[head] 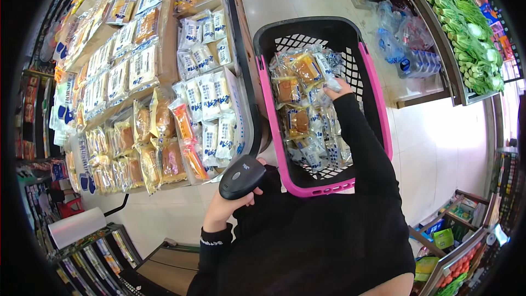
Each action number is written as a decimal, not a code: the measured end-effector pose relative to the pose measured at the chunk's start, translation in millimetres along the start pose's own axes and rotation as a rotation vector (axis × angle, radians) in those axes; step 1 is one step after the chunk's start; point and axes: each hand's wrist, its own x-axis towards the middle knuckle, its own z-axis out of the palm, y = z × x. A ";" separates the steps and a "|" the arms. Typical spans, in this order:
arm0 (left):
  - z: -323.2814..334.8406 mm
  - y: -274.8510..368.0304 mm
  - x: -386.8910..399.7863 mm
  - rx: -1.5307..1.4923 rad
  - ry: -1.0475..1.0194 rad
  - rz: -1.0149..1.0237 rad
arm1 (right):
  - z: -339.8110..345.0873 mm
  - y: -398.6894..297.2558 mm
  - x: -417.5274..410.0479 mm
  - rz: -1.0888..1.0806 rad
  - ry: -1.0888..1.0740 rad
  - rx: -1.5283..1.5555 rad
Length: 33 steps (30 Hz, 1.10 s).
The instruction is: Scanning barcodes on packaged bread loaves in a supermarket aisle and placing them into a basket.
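My left hand (225, 205) is closed around a black handheld barcode scanner (242, 176), held in front of my body near the display's lower corner. My right hand (340, 89) reaches into a black and pink plastic shopping basket (276, 131) and grips a small white-wrapped snack packet (326, 70) at its end. Around that hand, wrapped bread and cakes in clear film (307, 70) and small white packets (314, 156) fill much of the basket. Left of the basket, white-wrapped packets (209, 94) lie in the nearest compartments of the display.
A bakery display (251, 119) with many wrapped breads runs along the left. At the upper right stands a rack of green vegetables (464, 37), with bottled drinks (419, 63) beneath. A plastic bag roll (78, 226) is at lower left, crates (448, 213) at lower right.
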 end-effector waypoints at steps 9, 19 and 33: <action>40.5 -2.6 10.3 -0.024 -0.198 0.084 | -17.6 -89.9 -104.5 0.240 -0.349 1.381; 79.1 -24.3 22.7 -0.126 -0.320 0.175 | -42.1 -109.6 -161.1 0.211 -0.447 1.247; 130.6 -13.7 19.8 0.829 -0.258 0.839 | -82.7 -62.8 -138.2 0.394 -0.535 1.270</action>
